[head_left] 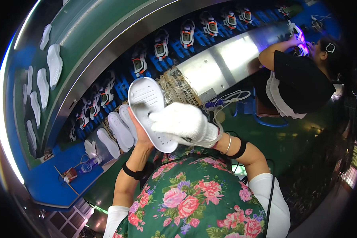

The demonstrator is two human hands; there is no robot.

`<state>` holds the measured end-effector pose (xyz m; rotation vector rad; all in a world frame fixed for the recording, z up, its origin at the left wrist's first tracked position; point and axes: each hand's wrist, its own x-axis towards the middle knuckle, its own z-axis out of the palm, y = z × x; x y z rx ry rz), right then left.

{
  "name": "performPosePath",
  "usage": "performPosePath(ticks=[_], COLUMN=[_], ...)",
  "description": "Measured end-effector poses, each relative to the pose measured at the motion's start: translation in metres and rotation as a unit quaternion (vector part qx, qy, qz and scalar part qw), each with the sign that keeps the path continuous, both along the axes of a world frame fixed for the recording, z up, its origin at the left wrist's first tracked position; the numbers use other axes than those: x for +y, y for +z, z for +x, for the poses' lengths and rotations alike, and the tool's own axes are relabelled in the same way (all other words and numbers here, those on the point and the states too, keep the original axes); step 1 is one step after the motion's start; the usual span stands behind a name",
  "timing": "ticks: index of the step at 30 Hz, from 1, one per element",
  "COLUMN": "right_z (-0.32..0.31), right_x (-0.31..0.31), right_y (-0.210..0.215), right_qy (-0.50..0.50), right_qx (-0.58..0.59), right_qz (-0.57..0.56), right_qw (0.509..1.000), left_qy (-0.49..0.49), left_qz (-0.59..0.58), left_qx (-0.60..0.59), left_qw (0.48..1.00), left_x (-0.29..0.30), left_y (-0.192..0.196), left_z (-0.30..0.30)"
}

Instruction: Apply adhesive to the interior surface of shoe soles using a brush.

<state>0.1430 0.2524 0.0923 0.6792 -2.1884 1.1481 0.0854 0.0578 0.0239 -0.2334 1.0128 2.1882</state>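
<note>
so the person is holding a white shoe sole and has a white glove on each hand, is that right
Not quite: only the right hand wears a white glove. The head view shows the left hand bare, holding the white shoe sole.

Room to pass lies over the bare metal stretch of the surface (208, 73), between the taped section (182, 89), partly covered by the right hand (182, 123), and a co-worker (305, 77) at the right end. Clamped shoes (187, 33) line the far edge, a white cable (226, 98) loops beside the near edge, and loose soles (121, 131) block the left end.
</note>
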Motion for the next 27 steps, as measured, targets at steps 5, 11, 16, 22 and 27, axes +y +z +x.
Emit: performPosePath(ticks=[5, 11, 16, 22, 27], right_z=[0.002, 0.004, 0.008, 0.013, 0.014], right_x=[0.009, 0.014, 0.021, 0.003, 0.007], right_y=[-0.003, 0.005, 0.002, -0.006, -0.008], right_qy=[-0.055, 0.008, -0.058, 0.033, -0.037], right_qx=[-0.084, -0.003, -0.038, -0.021, -0.044], right_qz=[-0.18, -0.073, -0.109, -0.076, -0.107], right_qw=[0.979, 0.997, 0.992, 0.996, 0.993], left_qy=[-0.002, -0.066, 0.11, -0.104, -0.075], left_qz=[0.012, 0.117, 0.008, 0.199, 0.205], left_qx=[0.0, 0.031, -0.078, -0.012, 0.005], left_qw=[1.0, 0.99, 0.991, 0.974, 0.976], left_x=[0.006, 0.032, 0.039, 0.039, 0.041], left_y=[0.004, 0.014, 0.016, 0.014, 0.013], left_z=[-0.005, -0.02, -0.023, -0.034, -0.041])
